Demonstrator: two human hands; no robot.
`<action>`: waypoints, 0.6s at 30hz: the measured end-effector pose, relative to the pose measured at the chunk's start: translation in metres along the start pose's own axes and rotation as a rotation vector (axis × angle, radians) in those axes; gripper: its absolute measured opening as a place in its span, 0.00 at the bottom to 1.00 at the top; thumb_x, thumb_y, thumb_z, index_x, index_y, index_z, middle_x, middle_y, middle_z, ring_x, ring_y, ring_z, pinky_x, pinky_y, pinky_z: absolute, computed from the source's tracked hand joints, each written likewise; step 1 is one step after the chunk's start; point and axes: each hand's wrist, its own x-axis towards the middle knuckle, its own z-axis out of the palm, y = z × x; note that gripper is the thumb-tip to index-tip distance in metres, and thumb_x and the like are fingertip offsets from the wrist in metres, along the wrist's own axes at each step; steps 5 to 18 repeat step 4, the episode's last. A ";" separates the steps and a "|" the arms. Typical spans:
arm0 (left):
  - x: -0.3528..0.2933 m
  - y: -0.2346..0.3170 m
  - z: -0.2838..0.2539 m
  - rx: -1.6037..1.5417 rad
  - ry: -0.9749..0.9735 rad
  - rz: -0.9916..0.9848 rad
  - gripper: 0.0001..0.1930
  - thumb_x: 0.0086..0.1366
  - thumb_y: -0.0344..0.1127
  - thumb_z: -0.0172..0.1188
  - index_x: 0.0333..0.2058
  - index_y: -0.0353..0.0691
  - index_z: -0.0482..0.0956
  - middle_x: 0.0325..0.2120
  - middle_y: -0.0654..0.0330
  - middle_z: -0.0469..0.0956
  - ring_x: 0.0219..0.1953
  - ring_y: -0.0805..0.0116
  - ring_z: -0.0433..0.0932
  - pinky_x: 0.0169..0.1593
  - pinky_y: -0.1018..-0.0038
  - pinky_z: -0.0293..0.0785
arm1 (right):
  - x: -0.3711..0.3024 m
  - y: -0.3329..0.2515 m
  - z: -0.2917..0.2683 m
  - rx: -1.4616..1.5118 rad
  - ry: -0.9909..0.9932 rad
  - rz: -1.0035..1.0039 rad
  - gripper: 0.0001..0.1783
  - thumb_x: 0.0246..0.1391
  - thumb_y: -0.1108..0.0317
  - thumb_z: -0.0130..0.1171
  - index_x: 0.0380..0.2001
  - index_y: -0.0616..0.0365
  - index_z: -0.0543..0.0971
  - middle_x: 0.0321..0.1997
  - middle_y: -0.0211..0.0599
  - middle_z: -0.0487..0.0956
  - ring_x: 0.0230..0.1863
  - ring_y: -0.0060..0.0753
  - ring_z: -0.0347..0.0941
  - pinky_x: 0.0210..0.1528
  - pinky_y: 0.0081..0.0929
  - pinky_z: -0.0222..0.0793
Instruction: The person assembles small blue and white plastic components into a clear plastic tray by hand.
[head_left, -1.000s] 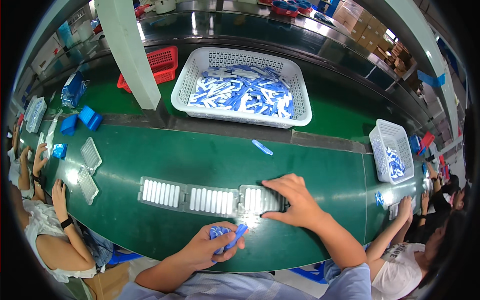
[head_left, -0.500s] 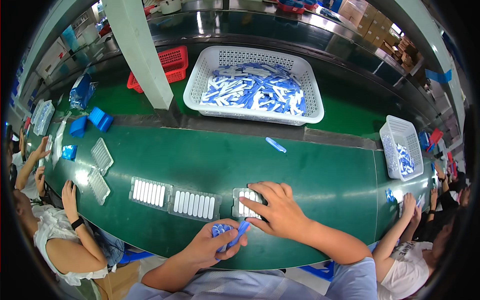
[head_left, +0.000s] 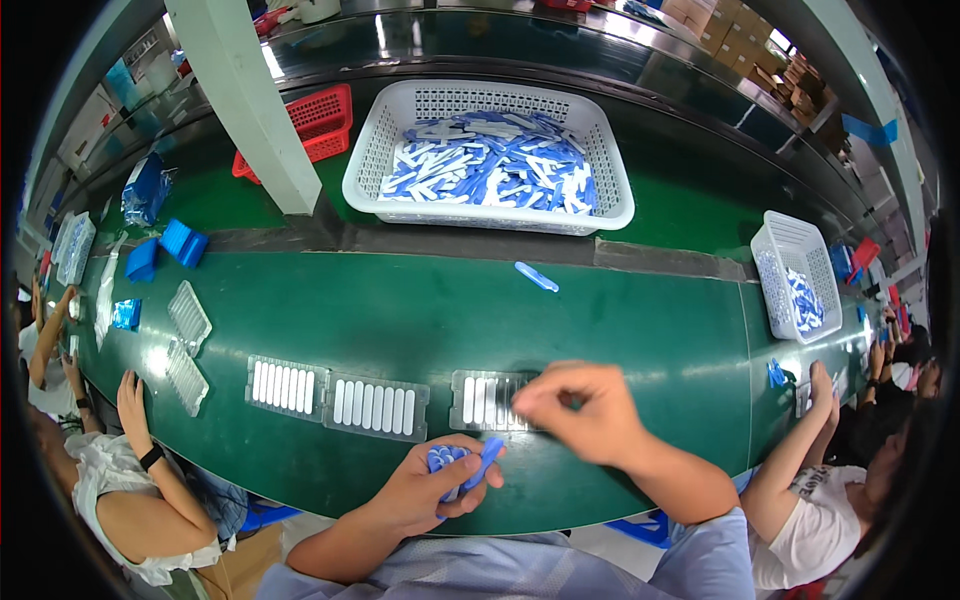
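Observation:
My left hand point(head_left: 412, 490) is closed around a bunch of small blue-and-white plastic sticks point(head_left: 447, 462), one of them jutting out toward the right. Just above and right of it, a clear tray point(head_left: 458, 408) lies on the green table, with several white strips in its left slots. Over that tray's right end hovers my right hand point(head_left: 590, 408), fingers drawn together and slightly blurred; whatever they pinch, if anything, is hidden. Two more clear trays, one point(head_left: 376, 408) beside the other point(head_left: 285, 386), lie to the left, filled with white strips.
A white basket point(head_left: 490, 218) heaped with blue-and-white sticks stands beyond the table, near a post point(head_left: 245, 110) and a red basket point(head_left: 325, 120). One loose blue stick point(head_left: 537, 277) lies mid-table. Unfilled trays point(head_left: 188, 380) and blue packs point(head_left: 183, 243) are left. Co-workers sit both sides.
My right hand has come off the tray's left part and shifted right, its spread fingers now drawn together. More of the tray shows. My left hand still grips its bunch; the view has shifted slightly.

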 end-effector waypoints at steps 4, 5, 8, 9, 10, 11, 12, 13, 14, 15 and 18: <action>-0.001 0.000 -0.005 -0.006 0.018 0.001 0.11 0.75 0.36 0.57 0.50 0.39 0.78 0.40 0.51 0.82 0.25 0.72 0.75 0.19 0.81 0.53 | 0.007 0.018 -0.025 0.373 -0.034 0.276 0.05 0.58 0.74 0.69 0.37 0.64 0.86 0.27 0.31 0.84 0.27 0.14 0.76 0.29 0.16 0.69; -0.001 0.000 -0.005 -0.006 0.018 0.001 0.11 0.75 0.36 0.57 0.50 0.39 0.78 0.40 0.51 0.82 0.25 0.72 0.75 0.19 0.81 0.53 | 0.007 0.018 -0.025 0.373 -0.034 0.276 0.05 0.58 0.74 0.69 0.37 0.64 0.86 0.27 0.31 0.84 0.27 0.14 0.76 0.29 0.16 0.69; -0.001 0.000 -0.005 -0.006 0.018 0.001 0.11 0.75 0.36 0.57 0.50 0.39 0.78 0.40 0.51 0.82 0.25 0.72 0.75 0.19 0.81 0.53 | 0.007 0.018 -0.025 0.373 -0.034 0.276 0.05 0.58 0.74 0.69 0.37 0.64 0.86 0.27 0.31 0.84 0.27 0.14 0.76 0.29 0.16 0.69; -0.001 0.000 -0.005 -0.006 0.018 0.001 0.11 0.75 0.36 0.57 0.50 0.39 0.78 0.40 0.51 0.82 0.25 0.72 0.75 0.19 0.81 0.53 | 0.007 0.018 -0.025 0.373 -0.034 0.276 0.05 0.58 0.74 0.69 0.37 0.64 0.86 0.27 0.31 0.84 0.27 0.14 0.76 0.29 0.16 0.69; -0.001 0.000 -0.005 -0.006 0.018 0.001 0.11 0.75 0.36 0.57 0.50 0.39 0.78 0.40 0.51 0.82 0.25 0.72 0.75 0.19 0.81 0.53 | 0.007 0.018 -0.025 0.373 -0.034 0.276 0.05 0.58 0.74 0.69 0.37 0.64 0.86 0.27 0.31 0.84 0.27 0.14 0.76 0.29 0.16 0.69; -0.001 0.000 -0.005 -0.006 0.018 0.001 0.11 0.75 0.36 0.57 0.50 0.39 0.78 0.40 0.51 0.82 0.25 0.72 0.75 0.19 0.81 0.53 | 0.007 0.018 -0.025 0.373 -0.034 0.276 0.05 0.58 0.74 0.69 0.37 0.64 0.86 0.27 0.31 0.84 0.27 0.14 0.76 0.29 0.16 0.69; -0.001 0.000 -0.005 -0.006 0.018 0.001 0.11 0.75 0.36 0.57 0.50 0.39 0.78 0.40 0.51 0.82 0.25 0.72 0.75 0.19 0.81 0.53 | 0.007 0.018 -0.025 0.373 -0.034 0.276 0.05 0.58 0.74 0.69 0.37 0.64 0.86 0.27 0.31 0.84 0.27 0.14 0.76 0.29 0.16 0.69; -0.001 0.000 -0.005 -0.006 0.018 0.001 0.11 0.75 0.36 0.57 0.50 0.39 0.78 0.40 0.51 0.82 0.25 0.72 0.75 0.19 0.81 0.53 | 0.007 0.018 -0.025 0.373 -0.034 0.276 0.05 0.58 0.74 0.69 0.37 0.64 0.86 0.27 0.31 0.84 0.27 0.14 0.76 0.29 0.16 0.69; -0.001 0.000 -0.005 -0.006 0.018 0.001 0.11 0.75 0.36 0.57 0.50 0.39 0.78 0.40 0.51 0.82 0.25 0.72 0.75 0.19 0.81 0.53 | 0.007 0.018 -0.025 0.373 -0.034 0.276 0.05 0.58 0.74 0.69 0.37 0.64 0.86 0.27 0.31 0.84 0.27 0.14 0.76 0.29 0.16 0.69; -0.001 0.000 -0.005 -0.006 0.018 0.001 0.11 0.75 0.36 0.57 0.50 0.39 0.78 0.40 0.51 0.82 0.25 0.72 0.75 0.19 0.81 0.53 | 0.007 0.018 -0.025 0.373 -0.034 0.276 0.05 0.58 0.74 0.69 0.37 0.64 0.86 0.27 0.31 0.84 0.27 0.14 0.76 0.29 0.16 0.69; -0.001 0.000 -0.005 -0.006 0.018 0.001 0.11 0.75 0.36 0.57 0.50 0.39 0.78 0.40 0.51 0.82 0.25 0.72 0.75 0.19 0.81 0.53 | 0.007 0.018 -0.025 0.373 -0.034 0.276 0.05 0.58 0.74 0.69 0.37 0.64 0.86 0.27 0.31 0.84 0.27 0.14 0.76 0.29 0.16 0.69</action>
